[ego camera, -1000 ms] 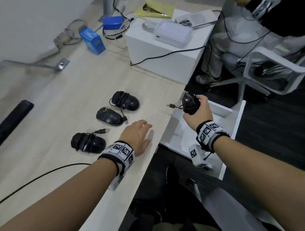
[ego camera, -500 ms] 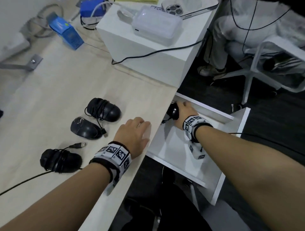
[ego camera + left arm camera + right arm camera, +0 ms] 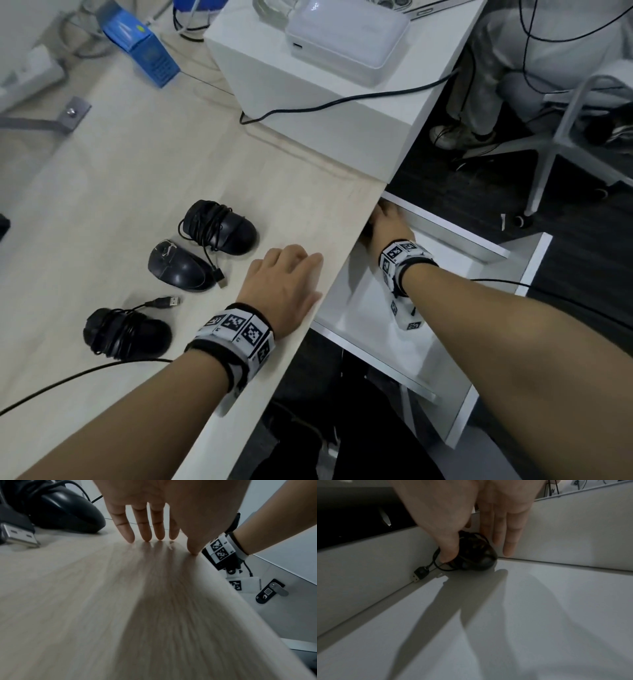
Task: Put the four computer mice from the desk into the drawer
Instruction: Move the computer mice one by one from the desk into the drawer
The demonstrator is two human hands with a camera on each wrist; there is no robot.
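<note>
Three black mice lie on the light wooden desk (image 3: 102, 171): a cord-wrapped one (image 3: 219, 228) farthest, a bare one (image 3: 178, 270) in the middle, another cord-wrapped one (image 3: 126, 334) nearest. My left hand (image 3: 284, 284) rests flat and open at the desk edge, right of them. My right hand (image 3: 387, 226) reaches into the open white drawer (image 3: 359, 308) below the desk edge. In the right wrist view the fourth mouse (image 3: 481, 562) sits in the drawer's far corner, pinched between my thumb (image 3: 448, 547) and fingers (image 3: 508, 540); its USB plug (image 3: 418, 576) lies against the wall.
A white box (image 3: 308, 113) carrying a white device (image 3: 346, 37) stands at the desk's back right, a blue box (image 3: 144, 48) farther left. A black cable (image 3: 68, 380) crosses the near desk. Beyond the drawer are a chair (image 3: 565, 120) and a seated person's legs (image 3: 479, 85).
My right hand has carried the mouse down from above the drawer into its far corner under the desk edge. The left hand has stayed flat on the desk.
</note>
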